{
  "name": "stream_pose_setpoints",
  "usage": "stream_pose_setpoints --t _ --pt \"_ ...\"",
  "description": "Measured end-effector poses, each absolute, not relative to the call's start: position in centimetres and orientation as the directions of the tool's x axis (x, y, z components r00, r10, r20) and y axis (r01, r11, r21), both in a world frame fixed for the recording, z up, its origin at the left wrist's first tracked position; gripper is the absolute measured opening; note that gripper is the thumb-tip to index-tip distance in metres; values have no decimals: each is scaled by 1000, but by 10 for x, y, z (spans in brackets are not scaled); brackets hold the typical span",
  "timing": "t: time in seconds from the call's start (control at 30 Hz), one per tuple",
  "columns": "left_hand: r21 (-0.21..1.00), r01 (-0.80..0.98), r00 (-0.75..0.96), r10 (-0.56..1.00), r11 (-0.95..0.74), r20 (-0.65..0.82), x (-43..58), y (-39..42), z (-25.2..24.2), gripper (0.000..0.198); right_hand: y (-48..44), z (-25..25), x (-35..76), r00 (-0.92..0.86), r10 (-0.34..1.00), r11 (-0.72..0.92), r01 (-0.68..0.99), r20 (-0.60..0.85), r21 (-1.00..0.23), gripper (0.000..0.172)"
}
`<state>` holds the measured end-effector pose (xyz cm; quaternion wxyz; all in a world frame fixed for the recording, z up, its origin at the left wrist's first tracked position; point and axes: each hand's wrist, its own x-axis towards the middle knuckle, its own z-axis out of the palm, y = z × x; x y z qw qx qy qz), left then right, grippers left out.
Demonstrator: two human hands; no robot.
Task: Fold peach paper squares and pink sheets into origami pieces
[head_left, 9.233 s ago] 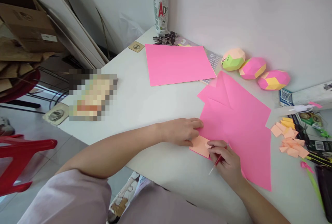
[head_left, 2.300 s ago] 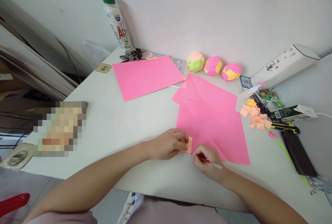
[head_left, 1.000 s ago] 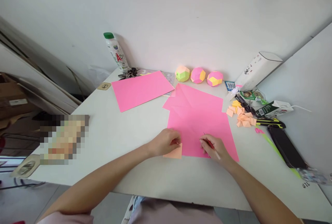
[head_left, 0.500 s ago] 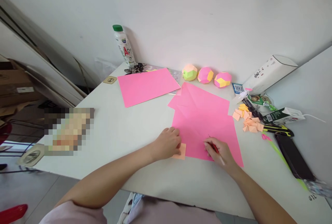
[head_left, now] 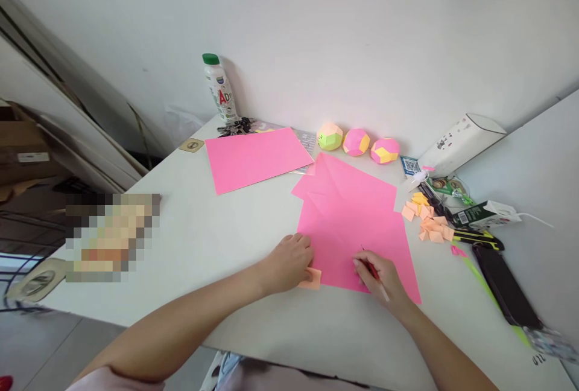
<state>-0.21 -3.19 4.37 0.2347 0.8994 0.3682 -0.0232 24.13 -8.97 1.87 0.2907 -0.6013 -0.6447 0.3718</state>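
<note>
A large sheet of pink paper (head_left: pixel 348 228) with crease lines lies on the white table. Resting at its lower left edge is my left hand (head_left: pixel 289 263), fingers curled together, the thumb down on a small peach paper piece (head_left: pixel 313 279) that is partly covered. My right hand (head_left: pixel 379 276) is closed round a slim red pen (head_left: pixel 373 269), tilted with its dark tip over the pink sheet; I cannot tell whether the tip touches. Behind the sheet stand three faceted paper balls (head_left: pixel 330 137) in pink, yellow, peach and green.
A second pink sheet (head_left: pixel 257 158) lies back left by keys (head_left: pixel 237 127) and a white bottle (head_left: pixel 221 89). On the right are folded peach pieces (head_left: pixel 435 229), a yellow-black cutter (head_left: pixel 479 238), a dark case (head_left: pixel 506 285), a small carton (head_left: pixel 486 215) and a white tube (head_left: pixel 461 145).
My view has tilted a little, so everything sits slightly lower in it. Both hands keep nearly the same places on the sheet, with the pen still held.
</note>
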Motion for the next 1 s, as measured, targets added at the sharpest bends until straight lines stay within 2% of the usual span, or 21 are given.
stream_pose_setpoints --t 0.27,0.47,0.67,0.8,1.0 --pt "689 485 804 584 -538 -110 -7 -28 47 16 -90 24 238 -115 992 16 556 -59 -831 21" --pt "887 284 765 644 -363 18 11 -32 35 4 -99 31 227 -121 993 67 515 5 -855 23" --pt "930 173 731 675 -324 99 27 -33 17 8 -107 25 216 -140 978 205 462 158 -863 23" --pt "915 169 746 654 -366 124 28 -31 13 7 -106 24 212 -100 988 149 438 117 -886 12" --pt "836 227 781 607 -499 150 17 -24 14 8 -100 21 217 -232 970 178 476 73 -861 10"
